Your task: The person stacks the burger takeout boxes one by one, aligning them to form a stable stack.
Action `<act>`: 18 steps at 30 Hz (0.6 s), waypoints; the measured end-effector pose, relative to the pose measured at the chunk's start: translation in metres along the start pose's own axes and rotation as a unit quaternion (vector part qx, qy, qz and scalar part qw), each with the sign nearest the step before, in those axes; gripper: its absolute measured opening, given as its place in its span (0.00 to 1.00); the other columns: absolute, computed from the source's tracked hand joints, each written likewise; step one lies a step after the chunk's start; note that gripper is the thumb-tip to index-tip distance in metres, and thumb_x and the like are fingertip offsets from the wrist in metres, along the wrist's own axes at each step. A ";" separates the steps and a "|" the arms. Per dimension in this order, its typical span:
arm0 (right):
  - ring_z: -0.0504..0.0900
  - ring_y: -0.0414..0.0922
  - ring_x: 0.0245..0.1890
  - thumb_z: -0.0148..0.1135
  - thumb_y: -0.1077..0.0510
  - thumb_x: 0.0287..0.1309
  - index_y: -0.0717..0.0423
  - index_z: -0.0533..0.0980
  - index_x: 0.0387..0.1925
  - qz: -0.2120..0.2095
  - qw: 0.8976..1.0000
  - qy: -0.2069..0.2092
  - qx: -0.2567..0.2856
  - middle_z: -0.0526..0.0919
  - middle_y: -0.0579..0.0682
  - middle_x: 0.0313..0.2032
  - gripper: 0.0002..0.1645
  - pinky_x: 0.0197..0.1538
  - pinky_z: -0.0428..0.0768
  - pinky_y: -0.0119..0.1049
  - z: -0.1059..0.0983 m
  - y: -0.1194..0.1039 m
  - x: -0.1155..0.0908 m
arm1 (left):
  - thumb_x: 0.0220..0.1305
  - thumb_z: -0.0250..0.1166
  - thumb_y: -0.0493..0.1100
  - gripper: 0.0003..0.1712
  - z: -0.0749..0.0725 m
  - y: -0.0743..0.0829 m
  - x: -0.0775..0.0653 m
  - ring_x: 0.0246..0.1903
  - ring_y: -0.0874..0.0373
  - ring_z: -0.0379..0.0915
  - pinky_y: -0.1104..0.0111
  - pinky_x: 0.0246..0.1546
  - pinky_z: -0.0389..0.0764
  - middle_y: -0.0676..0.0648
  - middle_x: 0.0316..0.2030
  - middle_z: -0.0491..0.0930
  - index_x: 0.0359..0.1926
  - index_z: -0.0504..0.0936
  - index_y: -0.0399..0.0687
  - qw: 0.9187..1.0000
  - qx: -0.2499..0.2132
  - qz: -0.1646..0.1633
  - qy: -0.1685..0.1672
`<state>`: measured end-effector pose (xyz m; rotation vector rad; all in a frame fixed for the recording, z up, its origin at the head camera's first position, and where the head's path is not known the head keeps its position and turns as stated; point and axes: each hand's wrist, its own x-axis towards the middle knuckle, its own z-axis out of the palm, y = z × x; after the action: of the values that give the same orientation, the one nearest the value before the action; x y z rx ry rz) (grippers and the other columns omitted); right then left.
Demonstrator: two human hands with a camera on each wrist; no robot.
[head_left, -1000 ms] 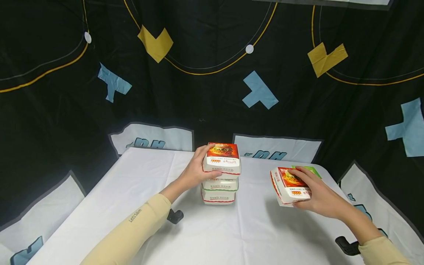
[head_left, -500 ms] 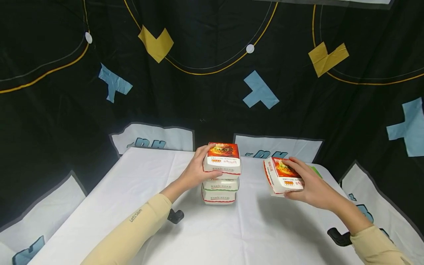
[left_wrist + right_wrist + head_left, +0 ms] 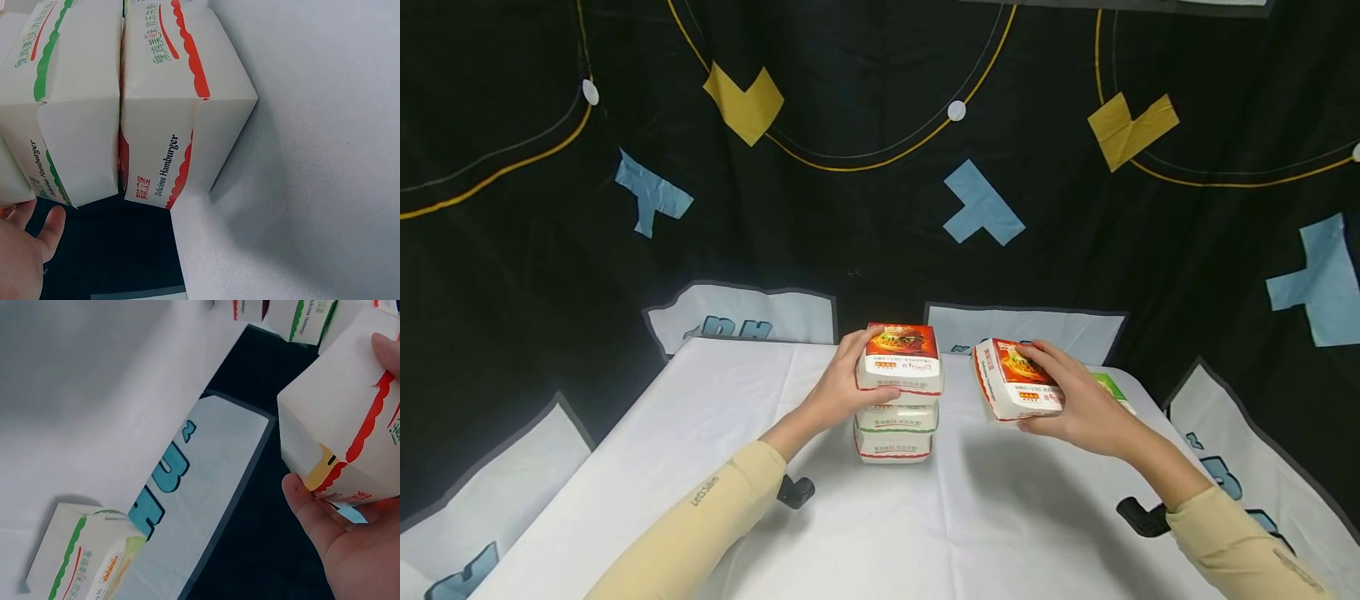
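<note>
"Hamburger box (image 3: 1009, 379), red-lidded: held where?"

"Above the tabletop (image 3: 865, 533), tilted, to the right of the three-box stack (image 3: 898, 417) and apart from it. Clamped between thumb and fingers of the right hand (image 3: 1081, 407)."

"And with the left hand (image 3: 844, 387)?"

"Gripping the top box (image 3: 901, 360) from the side. Apparently resting on the green-trimmed box (image 3: 81, 144), with the bottom box (image 3: 164, 131) below, flat on the tabletop. So, both hands full."

"Which step, then?"

"Stacking, most likely: steadying on one side, bringing in another box on the other. Not yet set down."

"Next move?"

"Probably levelling out that tilt, then lining up over the red lid on top and lowering gently. Best to slide the left fingers clear of the lid first, without nudging anything below."

"Anything else to add?"

"Possibly the green-lidded box (image 3: 84, 553), on the tabletop near the far right edge. Untouched, beyond the right hand."
</note>
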<state>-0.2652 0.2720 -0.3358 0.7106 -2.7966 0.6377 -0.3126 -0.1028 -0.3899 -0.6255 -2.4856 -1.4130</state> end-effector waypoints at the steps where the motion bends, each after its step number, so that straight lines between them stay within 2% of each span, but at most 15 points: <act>1: 0.58 0.60 0.71 0.78 0.42 0.47 0.31 0.52 0.78 -0.001 1.000 0.001 0.004 0.50 0.52 0.79 0.62 0.57 0.76 0.64 0.000 -0.001 0.001 | 0.52 0.77 0.59 0.54 0.000 0.000 0.000 0.66 0.51 0.61 0.51 0.56 0.80 0.55 0.73 0.54 0.73 0.54 0.86 1.000 0.000 0.000 0.000; 11: 0.57 0.60 0.71 0.78 0.45 0.47 0.32 0.52 0.78 0.005 0.999 0.009 0.036 0.49 0.54 0.79 0.62 0.58 0.76 0.65 -0.003 -0.009 0.010 | 0.51 0.77 0.58 0.54 0.002 0.000 -0.001 0.66 0.52 0.61 0.51 0.56 0.81 0.55 0.73 0.55 0.73 0.54 0.84 1.000 0.001 -0.003 0.001; 18: 0.58 0.60 0.70 0.79 0.48 0.46 0.31 0.53 0.78 0.007 0.998 0.033 0.062 0.49 0.55 0.79 0.62 0.55 0.80 0.62 -0.005 -0.013 0.016 | 0.51 0.78 0.58 0.54 0.002 0.001 -0.001 0.66 0.51 0.61 0.50 0.56 0.80 0.55 0.73 0.55 0.73 0.55 0.84 1.000 -0.003 -0.002 0.002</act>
<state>-0.2728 0.2575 -0.3222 0.6791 -2.7241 0.8264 -0.3108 -0.1008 -0.3903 -0.6189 -2.4825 -1.4215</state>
